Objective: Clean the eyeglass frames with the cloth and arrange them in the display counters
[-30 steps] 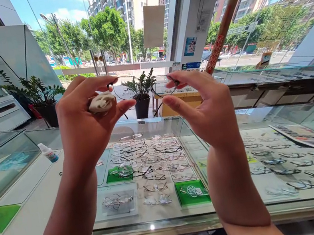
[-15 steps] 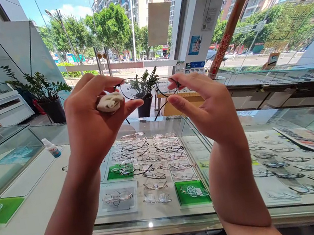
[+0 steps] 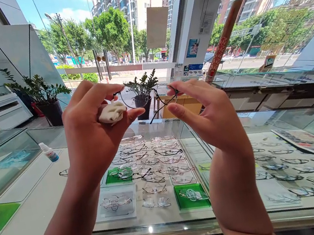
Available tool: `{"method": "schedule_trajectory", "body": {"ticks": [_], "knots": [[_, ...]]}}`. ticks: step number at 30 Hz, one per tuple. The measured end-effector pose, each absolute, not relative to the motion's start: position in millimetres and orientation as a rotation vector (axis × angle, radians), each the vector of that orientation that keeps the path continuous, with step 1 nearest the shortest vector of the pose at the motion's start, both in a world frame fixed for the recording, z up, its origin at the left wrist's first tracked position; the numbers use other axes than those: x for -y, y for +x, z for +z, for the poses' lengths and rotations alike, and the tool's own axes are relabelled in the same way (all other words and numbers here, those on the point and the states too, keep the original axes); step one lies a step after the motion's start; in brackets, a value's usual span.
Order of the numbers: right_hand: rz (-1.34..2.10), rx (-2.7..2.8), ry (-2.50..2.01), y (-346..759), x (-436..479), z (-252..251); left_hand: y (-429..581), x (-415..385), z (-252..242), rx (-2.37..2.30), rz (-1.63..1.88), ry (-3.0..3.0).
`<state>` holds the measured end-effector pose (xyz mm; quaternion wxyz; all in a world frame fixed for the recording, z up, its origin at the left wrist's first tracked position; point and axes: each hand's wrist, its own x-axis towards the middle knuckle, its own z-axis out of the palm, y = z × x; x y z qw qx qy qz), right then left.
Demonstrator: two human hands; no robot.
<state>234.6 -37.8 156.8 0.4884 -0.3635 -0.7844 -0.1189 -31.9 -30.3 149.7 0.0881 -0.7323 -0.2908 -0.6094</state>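
A pair of thin dark-framed eyeglasses [image 3: 122,99] is raised in front of me, above the glass counter, its lenses facing the window. My left hand [image 3: 91,121] grips the left end of the frame between fingers and thumb. Bunched in that same hand is a pale cleaning cloth [image 3: 111,112]. My right hand [image 3: 209,112] has its index finger on the right end of the frame, with the thumb just below the rim. One dark temple arm slants down below the right lens.
Under the glass counter [image 3: 164,227] lie several rows of eyeglasses [image 3: 156,202] and green cards [image 3: 191,196]. A small spray bottle [image 3: 49,152] stands at the left. Potted plants [image 3: 47,100] and the glass front are beyond; a magazine-like sheet [image 3: 306,139] lies at the right.
The eyeglasses have tilted a little, and the right temple arm now crosses the right lens. Both hands keep their grip, and the view has shifted slightly.
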Motion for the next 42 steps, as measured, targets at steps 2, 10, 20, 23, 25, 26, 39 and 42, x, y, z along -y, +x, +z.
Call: {"method": "schedule_trajectory", "body": {"ticks": [2, 10, 20, 23, 25, 26, 39, 42], "knots": [[-0.286, 1.901, -0.874, 234.5, 37.8, 156.5, -31.3, 31.6, 150.2, 0.874, -1.809, -2.159], [-0.311, 1.904, -0.870, 234.3, 40.9, 155.6, -32.0, 36.5, 152.9, 0.896, -1.818, -2.157], [-0.329, 1.894, -0.865, 234.0, 46.3, 155.8, -31.7, 37.1, 153.2, 0.916, -1.785, -2.142], [-0.339, 1.888, -0.868, 234.2, 47.6, 156.0, -31.7, 36.5, 152.5, 0.896, -1.784, -2.149], [-0.342, 1.886, -0.877, 234.0, 48.7, 156.4, -31.5, 36.4, 151.8, 0.894, -1.790, -2.156], [-0.346, 1.884, -0.876, 233.9, 49.2, 156.5, -31.5, 36.5, 151.5, 0.900, -1.794, -2.157], [-0.412, 1.872, -0.888, 231.2, 52.4, 155.8, -31.1, 37.7, 150.6, 0.888, -1.810, -2.153], [-0.414, 1.870, -0.885, 228.9, 54.1, 156.0, -31.9, 37.9, 151.4, 0.907, -1.807, -2.149]]}}
